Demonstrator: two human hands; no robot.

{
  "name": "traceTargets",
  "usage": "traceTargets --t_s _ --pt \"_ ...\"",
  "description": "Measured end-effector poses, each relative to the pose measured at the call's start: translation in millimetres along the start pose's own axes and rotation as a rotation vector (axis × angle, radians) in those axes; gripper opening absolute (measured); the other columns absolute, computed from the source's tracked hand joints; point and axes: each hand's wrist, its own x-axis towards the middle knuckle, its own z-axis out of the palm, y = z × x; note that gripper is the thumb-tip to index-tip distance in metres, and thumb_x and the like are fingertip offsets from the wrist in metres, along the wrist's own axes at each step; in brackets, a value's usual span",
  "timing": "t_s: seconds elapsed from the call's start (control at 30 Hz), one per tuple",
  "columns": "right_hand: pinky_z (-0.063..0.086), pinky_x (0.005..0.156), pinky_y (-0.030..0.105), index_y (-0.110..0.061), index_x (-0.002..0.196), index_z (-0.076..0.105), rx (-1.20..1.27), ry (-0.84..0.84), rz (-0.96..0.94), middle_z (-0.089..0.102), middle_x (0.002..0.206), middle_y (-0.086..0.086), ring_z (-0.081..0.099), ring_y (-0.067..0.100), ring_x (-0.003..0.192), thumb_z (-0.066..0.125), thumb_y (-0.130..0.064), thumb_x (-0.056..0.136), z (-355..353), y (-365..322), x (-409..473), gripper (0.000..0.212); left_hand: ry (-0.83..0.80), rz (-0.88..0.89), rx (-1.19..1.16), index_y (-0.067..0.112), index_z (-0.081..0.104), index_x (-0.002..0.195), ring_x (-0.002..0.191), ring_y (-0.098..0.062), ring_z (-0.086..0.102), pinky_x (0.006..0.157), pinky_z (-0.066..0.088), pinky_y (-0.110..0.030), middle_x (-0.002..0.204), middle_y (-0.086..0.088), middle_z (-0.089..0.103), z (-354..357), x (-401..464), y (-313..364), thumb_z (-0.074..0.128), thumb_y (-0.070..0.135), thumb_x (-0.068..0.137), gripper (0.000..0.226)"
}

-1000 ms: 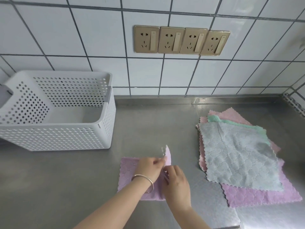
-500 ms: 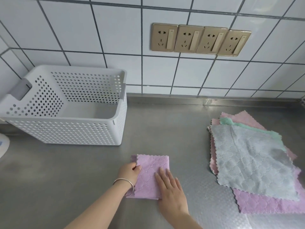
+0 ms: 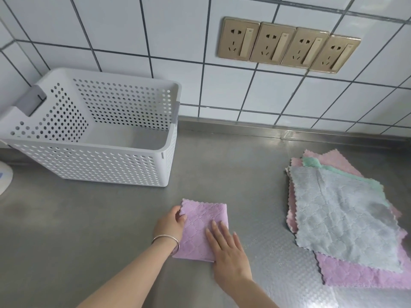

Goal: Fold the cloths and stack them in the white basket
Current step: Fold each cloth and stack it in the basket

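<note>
Lying folded on the steel tabletop (image 3: 100,241), the purple cloth (image 3: 203,227) sits in front of the white basket (image 3: 106,165). The right hand (image 3: 229,252) presses flat on it, fingers (image 3: 216,228) straight and slightly spread. The left hand (image 3: 170,223) holds the cloth's left edge, its fingers curled at the scalloped corner. A pile (image 3: 347,218) of unfolded cloths lies well apart to the right, grey on top.
</note>
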Motion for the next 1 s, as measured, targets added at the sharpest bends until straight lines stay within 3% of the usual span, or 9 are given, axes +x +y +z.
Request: traceTargets --t_s 0.07,0.13,0.27,0.33,0.4,0.5,0.57,0.7,1.0 --pt "0.015 0.108 0.039 -0.021 0.138 0.041 -0.012 -0.012 -0.004 0.01 0.157 -0.004 -0.006 0.017 0.146 0.071 -0.019 0.043 -3.4 0.1 0.8 0.1 0.006 0.007 -0.01 0.024 0.051 0.124 0.104 -0.028 0.06 0.083 0.045 -0.03 0.113 -0.002 0.066 -0.6 1.0 -1.5 0.05 0.033 0.092 0.033" --pt "0.016 0.107 0.038 -0.021 0.137 0.042 -0.026 -0.015 -0.013 0.028 0.153 -0.005 -0.007 0.016 0.145 0.071 -0.021 0.042 -6.9 -0.3 1.7 0.099 0.02 0.005 -0.009 0.025 0.052 0.119 0.101 -0.028 0.061 0.08 0.045 -0.03 0.107 -0.001 0.068 -0.5 1.7 -3.0 0.052 0.033 0.091 0.03" --pt "0.009 0.109 0.035 -0.022 0.133 0.047 0.011 0.017 -0.018 0.044 0.142 -0.007 0.009 0.016 0.145 0.049 -0.033 0.054 -18.7 -1.9 -1.4 0.08 0.094 0.051 0.06 0.022 0.05 0.119 0.096 -0.03 0.061 0.075 0.046 -0.033 0.105 -0.003 0.066 2.7 0.8 -7.1 0.056 0.033 0.088 0.033" --pt "0.013 0.11 0.034 -0.021 0.13 0.053 0.075 0.099 -0.037 0.046 0.142 -0.004 0.03 0.016 0.137 0.043 -0.034 0.061 -28.2 -1.2 -3.6 0.072 0.206 0.175 0.117 0.017 0.052 0.121 0.094 -0.032 0.06 0.074 0.048 -0.036 0.109 -0.008 0.059 4.4 -1.4 -10.4 0.065 0.026 0.082 0.042" --pt "0.015 0.111 0.031 -0.017 0.13 0.054 0.148 0.196 -0.021 0.049 0.14 0.001 0.037 0.018 0.131 0.043 -0.03 0.07 -38.2 -0.4 1.5 0.062 0.346 0.4 0.238 0.016 0.057 0.118 0.092 -0.029 0.061 0.073 0.05 -0.036 0.109 -0.007 0.058 10.2 -5.8 -14.2 0.072 0.022 0.071 0.049" --pt "0.011 0.111 0.029 -0.014 0.135 0.046 0.1 0.175 0.07 0.048 0.141 0.004 0.03 0.017 0.134 0.038 -0.026 0.083 -40.7 1.2 21.9 0.053 0.26 0.69 0.424 0.017 0.053 0.127 0.118 -0.02 0.048 0.098 0.034 -0.039 0.132 -0.001 0.051 24.4 -14.6 -16.0 0.048 0.038 0.078 0.054" --pt "0.009 0.111 0.03 -0.012 0.134 0.046 0.027 0.096 0.124 0.048 0.141 0.004 0.02 0.018 0.14 0.036 -0.03 0.086 -32.3 1.8 34.7 0.053 0.155 0.767 0.547 0.01 0.051 0.132 0.132 -0.023 0.036 0.106 0.022 -0.043 0.141 -0.007 0.046 35.9 -16.3 -18.8 0.04 0.047 0.08 0.065" --pt "0.007 0.111 0.033 -0.006 0.131 0.05 -0.015 0.021 0.213 0.051 0.138 0.004 -0.008 0.01 0.145 0.035 -0.04 0.085 -13.0 1.8 44.7 0.059 0.093 0.784 0.634 0.01 0.035 0.14 0.139 -0.029 0.022 0.107 0.022 -0.043 0.147 -0.016 0.036 41.6 -7.4 -29.1 0.038 0.055 0.081 0.075" --pt "0.007 0.114 0.036 -0.013 0.15 0.007 0.03 0.016 0.247 0.037 0.147 0.005 -0.006 0.011 0.145 0.007 -0.052 0.097 -4.9 7.3 40.3 0.066 0.126 0.781 0.572 0.016 0.037 0.139 0.138 -0.031 0.025 0.106 0.023 -0.04 0.147 -0.019 0.034 39.9 -6.7 -32.2 0.039 0.059 0.081 0.072"
